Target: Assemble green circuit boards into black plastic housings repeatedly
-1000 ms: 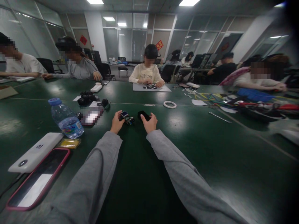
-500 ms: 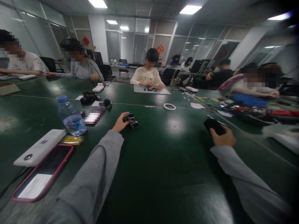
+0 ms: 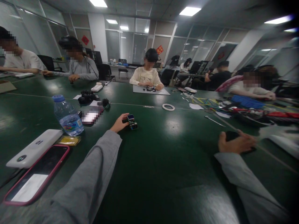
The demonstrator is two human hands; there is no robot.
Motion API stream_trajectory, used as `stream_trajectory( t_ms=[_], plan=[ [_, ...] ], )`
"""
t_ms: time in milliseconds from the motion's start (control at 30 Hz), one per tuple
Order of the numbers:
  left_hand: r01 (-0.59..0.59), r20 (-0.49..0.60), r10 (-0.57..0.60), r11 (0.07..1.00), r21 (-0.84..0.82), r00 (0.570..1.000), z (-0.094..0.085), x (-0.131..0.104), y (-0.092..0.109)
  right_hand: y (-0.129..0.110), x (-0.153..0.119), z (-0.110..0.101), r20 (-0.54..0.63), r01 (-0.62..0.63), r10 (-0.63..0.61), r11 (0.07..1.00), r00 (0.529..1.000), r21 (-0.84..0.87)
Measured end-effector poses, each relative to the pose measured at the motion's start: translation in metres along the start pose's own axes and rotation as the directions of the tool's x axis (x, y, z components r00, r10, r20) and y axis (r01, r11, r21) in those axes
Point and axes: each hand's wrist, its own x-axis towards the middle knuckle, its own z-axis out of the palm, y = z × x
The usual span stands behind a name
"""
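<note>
My left hand (image 3: 119,123) rests on the green table at mid-view. Its thumb and fingers grip the left edge of a small circuit board with a little screen (image 3: 132,121). Out to the right, my right hand (image 3: 237,143) is curved over a flat black object (image 3: 231,136) low at the table, thumb on the near side and fingers across it. The hand covers most of that object, so its kind is unclear. A metal wrench (image 3: 215,121) lies just beyond the right hand.
On the left are a water bottle (image 3: 68,116), a white power bank (image 3: 35,148), a pink-edged phone (image 3: 37,175) and a yellow packet (image 3: 69,141). A white tape ring (image 3: 168,107) lies ahead. Cables and tools (image 3: 254,110) crowd the right. Several people sit around.
My right hand has moved right and slightly nearer with the black object, away from the wrench, its fingers now stretched across it. My left hand and the circuit board stay nearly in place.
</note>
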Motion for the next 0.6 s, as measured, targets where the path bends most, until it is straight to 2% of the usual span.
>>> stream_trajectory(
  t_ms=[67, 100, 133, 167, 233, 267, 300, 333, 367, 400, 600],
  plan=[
    [0.012, 0.011, -0.012, 0.999, -0.031, 1.000, 0.000, 0.001, -0.001, -0.032, -0.024, 0.030, 0.091, 0.160, -0.158, 0.987, 0.983, -0.025],
    [0.020, 0.019, -0.019, 0.998, -0.054, 1.000, 0.001, 0.001, -0.001, -0.056, -0.043, 0.045, 0.161, 0.263, -0.263, 0.964, 0.951, 0.023],
    [0.028, 0.026, -0.027, 0.997, -0.077, 0.999, 0.001, 0.002, -0.002, -0.085, -0.064, 0.060, 0.270, 0.350, -0.364, 0.932, 0.892, 0.097],
    [0.036, 0.031, -0.033, 0.995, -0.097, 0.999, 0.001, 0.002, -0.003, -0.115, -0.087, 0.073, 0.373, 0.426, -0.462, 0.887, 0.804, 0.179],
    [0.036, 0.029, -0.033, 0.991, -0.126, 0.999, 0.001, 0.003, -0.005, -0.174, -0.130, 0.095, 0.546, 0.541, -0.627, 0.771, 0.556, 0.335],
    [0.029, 0.020, -0.026, 0.990, -0.137, 0.999, 0.001, 0.004, -0.007, -0.200, -0.147, 0.104, 0.564, 0.582, -0.693, 0.706, 0.449, 0.403],
    [0.018, 0.010, -0.017, 0.989, -0.148, 1.000, 0.001, 0.005, -0.009, -0.220, -0.161, 0.111, 0.565, 0.607, -0.734, 0.656, 0.376, 0.449],
    [0.008, -0.002, -0.008, 0.987, -0.161, 1.000, 0.002, 0.006, -0.011, -0.235, -0.171, 0.117, 0.560, 0.619, -0.755, 0.628, 0.340, 0.472],
    [0.000, -0.010, -0.002, 0.986, -0.169, 1.000, 0.002, 0.007, -0.014, -0.245, -0.176, 0.122, 0.555, 0.621, -0.762, 0.621, 0.335, 0.479],
    [-0.007, -0.018, 0.004, 0.986, -0.169, 1.000, 0.002, 0.008, -0.016, -0.250, -0.179, 0.126, 0.557, 0.612, -0.753, 0.634, 0.349, 0.473],
    [-0.013, -0.039, 0.010, 0.996, -0.088, 0.999, 0.003, 0.012, -0.018, -0.234, -0.166, 0.145, 0.627, 0.421, -0.576, 0.815, 0.524, 0.397]
  ],
)
